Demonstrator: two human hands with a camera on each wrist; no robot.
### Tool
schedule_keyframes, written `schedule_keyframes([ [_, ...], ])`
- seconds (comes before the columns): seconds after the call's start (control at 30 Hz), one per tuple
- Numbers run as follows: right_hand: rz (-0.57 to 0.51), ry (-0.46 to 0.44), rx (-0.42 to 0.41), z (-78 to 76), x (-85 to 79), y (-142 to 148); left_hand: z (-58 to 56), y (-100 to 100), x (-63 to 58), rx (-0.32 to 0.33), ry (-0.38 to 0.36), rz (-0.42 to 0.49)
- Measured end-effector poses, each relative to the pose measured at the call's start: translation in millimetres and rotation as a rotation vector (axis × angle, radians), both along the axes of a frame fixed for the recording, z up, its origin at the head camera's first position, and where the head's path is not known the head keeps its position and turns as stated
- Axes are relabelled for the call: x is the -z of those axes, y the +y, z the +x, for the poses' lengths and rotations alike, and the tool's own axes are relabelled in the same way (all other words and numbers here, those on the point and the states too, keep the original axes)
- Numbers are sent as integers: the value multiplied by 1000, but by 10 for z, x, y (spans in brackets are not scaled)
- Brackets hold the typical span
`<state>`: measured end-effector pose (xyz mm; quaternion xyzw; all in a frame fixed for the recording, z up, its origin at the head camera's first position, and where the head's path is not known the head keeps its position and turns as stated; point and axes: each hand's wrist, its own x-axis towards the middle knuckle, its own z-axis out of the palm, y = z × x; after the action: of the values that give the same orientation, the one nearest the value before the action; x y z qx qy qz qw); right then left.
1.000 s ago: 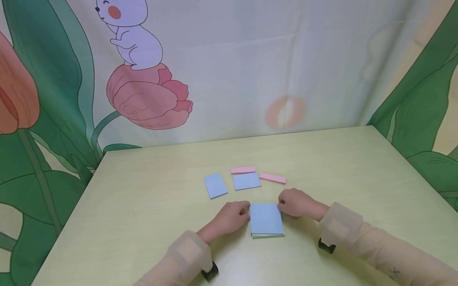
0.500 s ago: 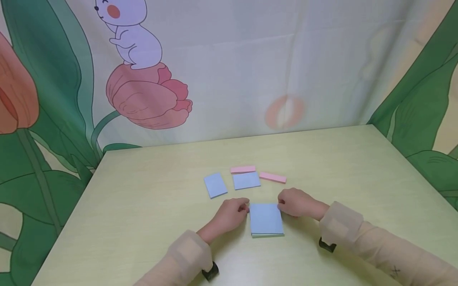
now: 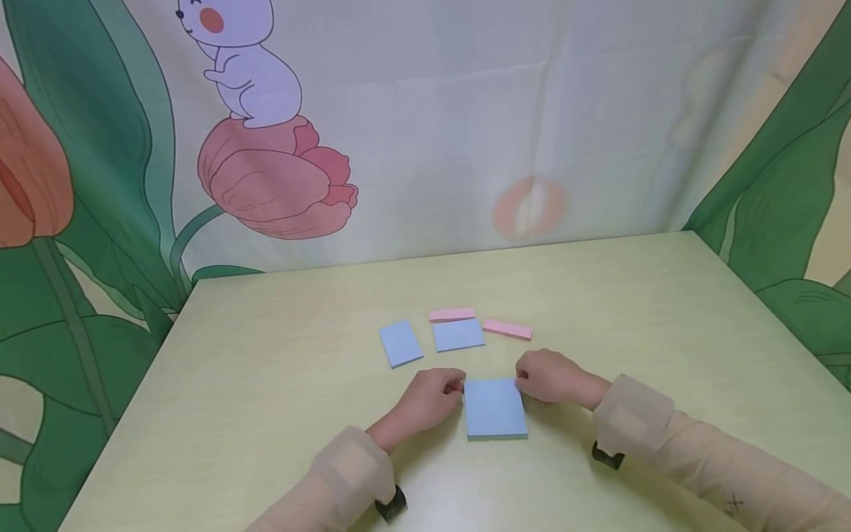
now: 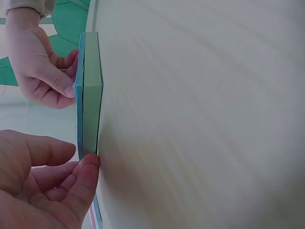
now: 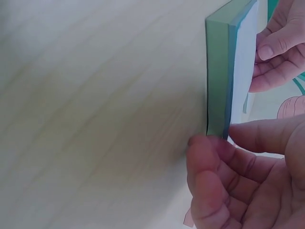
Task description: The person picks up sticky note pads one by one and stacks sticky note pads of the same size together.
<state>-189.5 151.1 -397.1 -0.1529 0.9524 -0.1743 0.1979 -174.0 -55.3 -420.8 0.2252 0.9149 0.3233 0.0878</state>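
A square blue sticky note pad (image 3: 495, 408) lies on top of a green sticky note pad (image 4: 92, 109), their edges nearly flush, on the table in front of the person. At the far left corner of this stack is the left hand (image 3: 425, 399); one fingertip touches the green side, and the thumb hovers right beside the blue edge. Across from it, the right hand (image 3: 552, 375) pinches the far right corner, thumb at the blue pad's edge and the other fingers curled against the side. Both wrist views show the stack edge-on.
Beyond the stack lie two smaller blue sticky note pads (image 3: 401, 343) and two narrow pink sticky note strips (image 3: 508, 329). The pale wooden table (image 3: 266, 399) ends at a printed curtain (image 3: 425, 148) with flowers and leaves.
The blue pad and the green one beneath have come into line, so less green shows at the near edge. The left hand has shifted slightly away from the person; the right hand stays put.
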Motion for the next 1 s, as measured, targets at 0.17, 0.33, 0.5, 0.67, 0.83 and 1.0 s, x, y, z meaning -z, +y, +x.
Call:
schedule_keyframes([
  [0.17, -10, -17, 41, -2, 4, -23, 1, 6, -28, 11, -15, -9],
  [0.33, -37, -34, 80, 1, 20, -47, -7, 15, -39, 17, -19, -22],
  [0.5, -44, -40, 99, 4, 29, -56, -24, 26, -34, 7, -8, -32],
  [0.67, -50, -47, 106, 1, 39, -62, -47, 40, -12, -8, 18, -47],
  [0.83, -62, -53, 115, -1, 45, -66, -61, 55, 0, -20, 41, -56],
  [1.0, -67, -42, 116, 6, 51, -64, -66, 64, 5, -23, 51, -58],
])
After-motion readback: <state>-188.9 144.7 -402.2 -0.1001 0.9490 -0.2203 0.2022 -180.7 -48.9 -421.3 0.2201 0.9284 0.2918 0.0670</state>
